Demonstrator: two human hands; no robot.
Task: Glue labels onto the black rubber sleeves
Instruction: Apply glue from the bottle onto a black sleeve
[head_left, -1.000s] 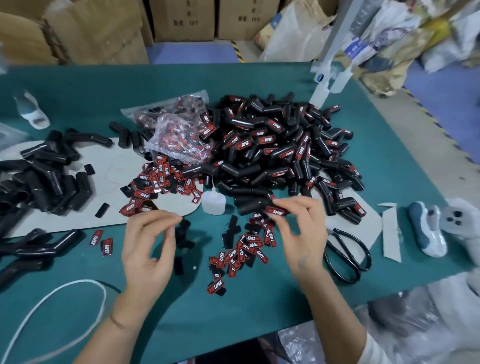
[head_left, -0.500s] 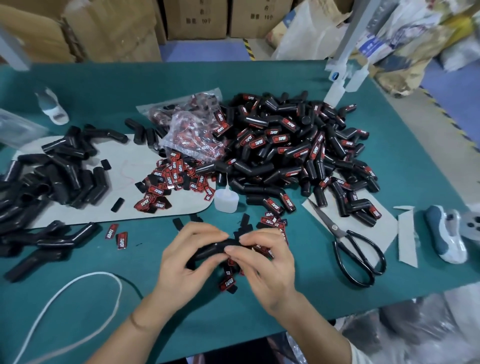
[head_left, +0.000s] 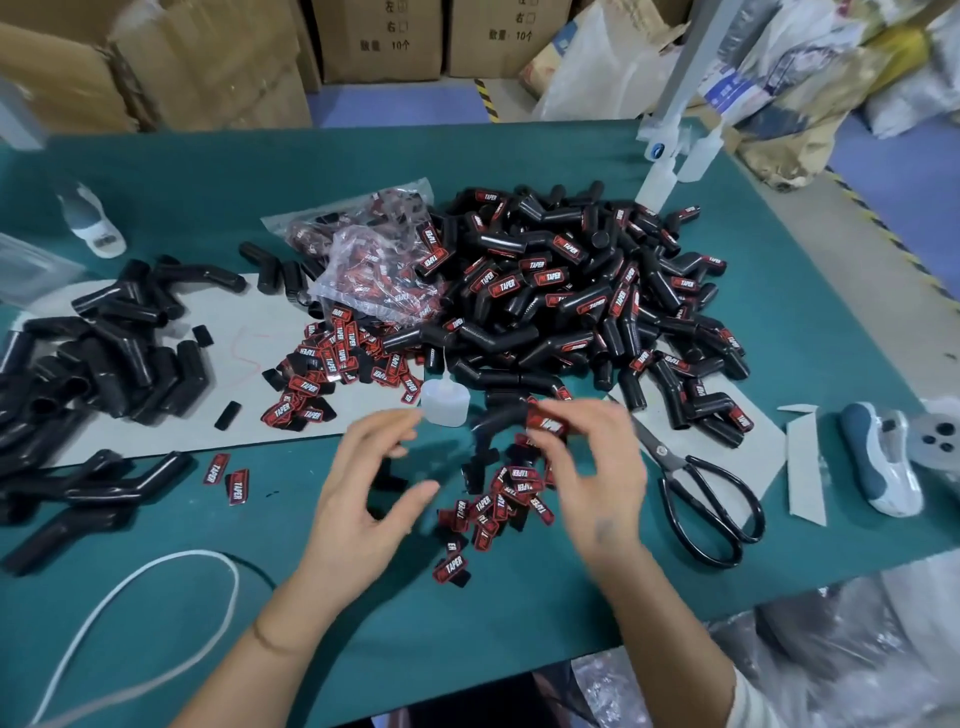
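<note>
My right hand (head_left: 592, 467) pinches a black rubber sleeve (head_left: 496, 420) with a red label on it, just in front of the big pile of labelled sleeves (head_left: 571, 291). My left hand (head_left: 369, 488) hovers beside it, fingers loosely curled, holding nothing. Loose red labels (head_left: 498, 499) lie on the green table between and under my hands. More labels (head_left: 332, 358) sit on a grey card. A small clear glue bottle (head_left: 445, 402) stands just beyond my left fingertips. Unlabelled black sleeves (head_left: 104, 353) are heaped at the left.
Black scissors (head_left: 701, 493) lie right of my right hand. A plastic bag of labels (head_left: 374, 270) leans on the pile. A white cord (head_left: 156, 597) loops at the near left. A grey post (head_left: 675, 104) stands at the far right; boxes lie beyond the table (head_left: 519, 623).
Both hands held the sleeve together near the table's front. Now my left hand has let go and my right hand has carried the sleeve up toward the labelled pile.
</note>
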